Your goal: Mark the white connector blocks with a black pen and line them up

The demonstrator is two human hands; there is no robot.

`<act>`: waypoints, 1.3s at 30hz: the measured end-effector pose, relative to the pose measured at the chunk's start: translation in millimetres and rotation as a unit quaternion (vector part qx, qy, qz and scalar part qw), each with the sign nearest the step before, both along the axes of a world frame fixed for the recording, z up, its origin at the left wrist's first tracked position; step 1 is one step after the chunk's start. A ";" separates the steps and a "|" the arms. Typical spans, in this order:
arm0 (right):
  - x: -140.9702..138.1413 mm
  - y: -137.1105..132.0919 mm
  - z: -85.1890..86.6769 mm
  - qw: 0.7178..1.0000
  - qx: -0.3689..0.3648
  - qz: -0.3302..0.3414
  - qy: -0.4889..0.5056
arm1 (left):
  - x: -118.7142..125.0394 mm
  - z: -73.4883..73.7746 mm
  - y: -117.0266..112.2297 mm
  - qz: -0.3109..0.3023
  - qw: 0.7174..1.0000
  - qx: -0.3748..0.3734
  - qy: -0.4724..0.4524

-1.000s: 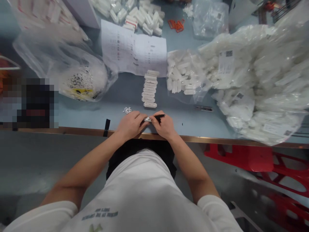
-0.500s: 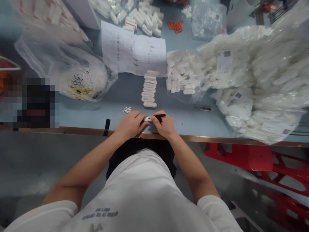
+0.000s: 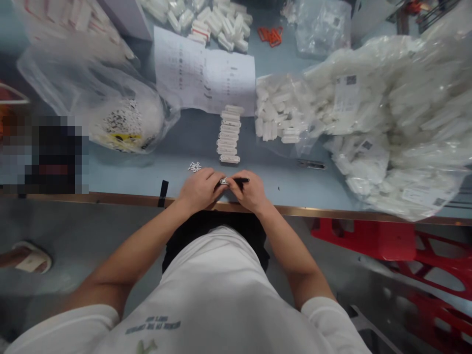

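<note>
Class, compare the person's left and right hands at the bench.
The left hand steadies a small white part; the right hand pinches a black pen-like tool. The left hand lies nearer the tiny white pieces than the right hand. Both rest at the bench edge.

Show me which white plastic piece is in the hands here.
It's the small white piece at the fingertips of the left hand, beside the black pen in the right hand. The other white pieces lie in a column up the table, untouched.
</note>
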State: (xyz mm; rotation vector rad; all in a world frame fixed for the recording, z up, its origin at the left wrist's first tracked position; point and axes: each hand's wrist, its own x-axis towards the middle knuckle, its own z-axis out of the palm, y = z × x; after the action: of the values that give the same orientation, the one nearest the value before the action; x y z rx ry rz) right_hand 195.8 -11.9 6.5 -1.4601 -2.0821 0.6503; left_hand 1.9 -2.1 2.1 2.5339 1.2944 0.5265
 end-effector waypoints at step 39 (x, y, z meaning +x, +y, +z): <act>3.4 0.3 1.1 0.997 0.005 -0.041 0.059 | 0.2 -0.4 0.4 -0.007 1.000 0.004 0.003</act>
State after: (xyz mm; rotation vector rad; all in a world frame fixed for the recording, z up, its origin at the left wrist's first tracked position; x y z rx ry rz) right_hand 199.2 -11.6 7.6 -1.4583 -1.9226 0.6758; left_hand 2.1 -1.8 1.7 2.5501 1.2772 0.5229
